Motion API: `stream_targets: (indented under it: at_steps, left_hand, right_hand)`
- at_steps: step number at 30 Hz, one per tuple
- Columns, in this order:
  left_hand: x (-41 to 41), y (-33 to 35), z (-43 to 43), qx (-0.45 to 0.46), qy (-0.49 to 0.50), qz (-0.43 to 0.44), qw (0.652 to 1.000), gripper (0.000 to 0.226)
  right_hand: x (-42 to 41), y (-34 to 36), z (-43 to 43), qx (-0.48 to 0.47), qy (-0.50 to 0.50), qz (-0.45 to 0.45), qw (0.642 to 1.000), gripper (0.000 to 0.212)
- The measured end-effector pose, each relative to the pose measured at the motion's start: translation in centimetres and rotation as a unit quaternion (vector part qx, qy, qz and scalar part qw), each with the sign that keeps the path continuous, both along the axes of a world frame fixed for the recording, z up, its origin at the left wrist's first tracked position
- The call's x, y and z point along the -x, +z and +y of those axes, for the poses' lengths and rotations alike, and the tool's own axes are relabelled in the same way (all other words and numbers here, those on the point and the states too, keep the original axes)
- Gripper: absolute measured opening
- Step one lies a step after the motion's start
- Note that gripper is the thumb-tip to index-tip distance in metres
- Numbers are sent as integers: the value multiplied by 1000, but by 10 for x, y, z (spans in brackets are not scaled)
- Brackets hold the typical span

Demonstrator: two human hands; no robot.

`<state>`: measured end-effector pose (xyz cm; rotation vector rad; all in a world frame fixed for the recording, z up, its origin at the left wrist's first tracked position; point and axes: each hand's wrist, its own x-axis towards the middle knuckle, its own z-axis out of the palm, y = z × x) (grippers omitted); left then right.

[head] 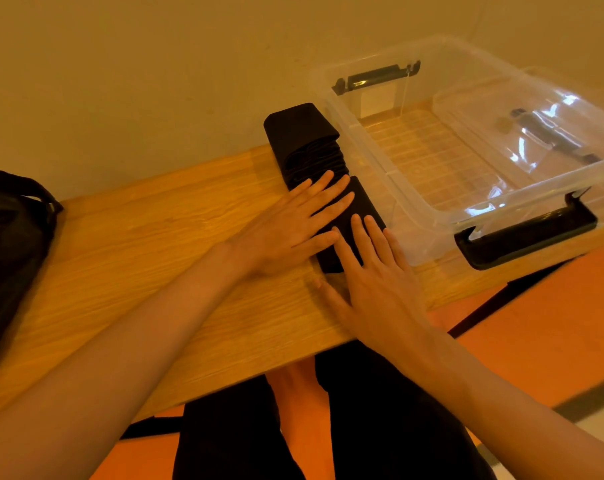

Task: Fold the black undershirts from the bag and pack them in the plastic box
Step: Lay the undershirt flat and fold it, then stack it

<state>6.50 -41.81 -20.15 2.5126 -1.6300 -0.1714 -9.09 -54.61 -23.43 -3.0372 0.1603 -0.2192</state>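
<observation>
A black undershirt (362,206) lies folded into a narrow strip on the wooden table (148,251), right beside the clear plastic box (411,199). Beyond it stands a stack of folded black undershirts (307,140), leaning against the wall. My left hand (293,226) lies flat with straight fingers on the strip's far part, its fingertips at the stack. My right hand (373,271) presses flat on the strip's near end, thumb on the table. The box holds no clothes. A black bag (13,237) sits at the table's left edge.
The box has black handles at its far end (376,77) and near end (525,237); its clear lid (536,133) leans at the right side. The table's front edge runs close to my legs (362,420). An orange floor shows at the right.
</observation>
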Motion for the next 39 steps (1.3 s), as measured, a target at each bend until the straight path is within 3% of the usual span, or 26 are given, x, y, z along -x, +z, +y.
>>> stream_targets:
  at_steps: [5,13,23,39]
  left_hand:
    - [-9,-2,-13,-43,-33,0,999,68]
    - [-4,-13,4,-44,3,-11,999,70]
    - [-14,-5,-21,-44,-42,-9,998,71]
    - [-4,5,-7,-17,-12,-40,999,71]
  right_hand:
    - [-1,4,-10,-9,44,19,999,86]
    - [-1,5,-21,-34,101,18,994,84]
    - [5,1,-20,-29,79,17,996,88]
    - [39,1,-27,-42,89,17,995,83]
